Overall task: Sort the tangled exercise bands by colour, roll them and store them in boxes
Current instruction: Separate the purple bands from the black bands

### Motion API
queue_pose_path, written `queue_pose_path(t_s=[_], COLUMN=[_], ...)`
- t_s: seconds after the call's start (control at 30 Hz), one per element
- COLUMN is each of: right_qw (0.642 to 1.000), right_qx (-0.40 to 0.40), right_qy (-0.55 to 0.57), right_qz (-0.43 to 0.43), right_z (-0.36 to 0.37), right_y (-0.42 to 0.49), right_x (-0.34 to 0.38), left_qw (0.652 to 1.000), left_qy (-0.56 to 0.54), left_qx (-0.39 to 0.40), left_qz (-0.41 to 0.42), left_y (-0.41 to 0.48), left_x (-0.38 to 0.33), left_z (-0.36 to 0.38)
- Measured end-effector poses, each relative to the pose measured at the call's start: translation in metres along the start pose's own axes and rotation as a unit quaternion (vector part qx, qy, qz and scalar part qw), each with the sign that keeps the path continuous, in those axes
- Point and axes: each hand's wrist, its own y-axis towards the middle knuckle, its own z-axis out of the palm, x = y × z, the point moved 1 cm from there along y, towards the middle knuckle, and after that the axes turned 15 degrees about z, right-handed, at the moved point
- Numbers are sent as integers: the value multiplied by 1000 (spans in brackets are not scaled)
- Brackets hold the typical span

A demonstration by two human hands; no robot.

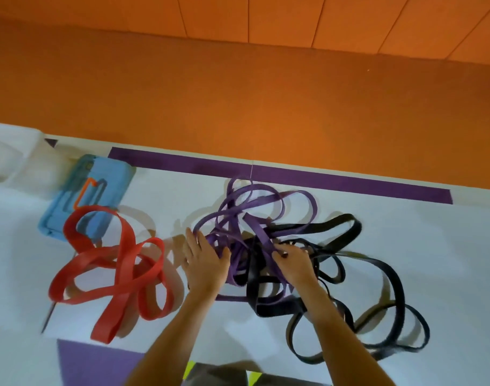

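A white table carries everything. The black bands sprawl in loose loops over its right side and knot into the purple bands at the middle. The red bands lie apart on the left, one loop overlapping a blue case. At the far left edge sits a blurred white box; its contents cannot be told. The left hand touches the purple tangle with fairly straight fingers. The right hand pinches a purple strand with curled fingers.
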Motion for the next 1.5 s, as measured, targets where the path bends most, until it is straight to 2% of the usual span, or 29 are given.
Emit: queue_pose_path(t_s=[0.07,0.13,0.2,0.27,0.37,0.43,0.5,0.57,0.67,0.8,0.87,0.93,1.0,1.07,1.17,1.3,1.37,1.5], right_qw=[997,992,996,999,987,987,992,992,990,976,976,981,983,982,984,990,990,983], right_qx=[44,83,48,-29,-107,-107,-83,-71,-101,-156,-172,-165,-158,-148,-130,-114,-135,-150], right_qy=[-53,-89,-74,5,99,86,30,-34,-65,-152,-135,-95,-79,-113,-111,-84,-35,104], right_qz=[-19,-20,-7,27,70,84,94,94,76,18,10,25,37,40,47,18,1,-17], right_z=[-6,-15,-29,-46,-68,-73,-73,-71,-69,-65,-66,-66,-64,-61,-61,-66,-69,-69], right_y=[0,2,8,16,30,39,48,57,65,65,65,65,65,65,58,39,25,-7], right_x=[-4,-9,-11,-9,-4,-2,1,2,0,-20,-28,-30,-28,-27,-26,-26,-27,-33], left_qw=[999,996,986,974,981,975,976,984,986,984,986,983,963,943,926,888,878,882], left_qy=[45,74,80,69,67,124,125,82,-8,-47,-64,-138,-248,-312,-338,-428,-435,-404], left_qx=[2,-11,-63,-84,28,95,104,106,147,153,138,120,106,114,154,155,176,197], left_qz=[5,44,134,201,178,160,144,120,73,84,61,24,14,33,69,67,95,139], left_y=[11,20,28,39,54,62,67,73,82,82,79,78,76,73,64,46,34,14], left_x=[-6,-20,-37,-52,-71,-75,-75,-71,-64,-58,-53,-47,-42,-39,-34,-29,-24,-16], left_z=[-1,1,4,10,20,29,37,39,33,33,34,33,29,22,15,-1,-10,-20])
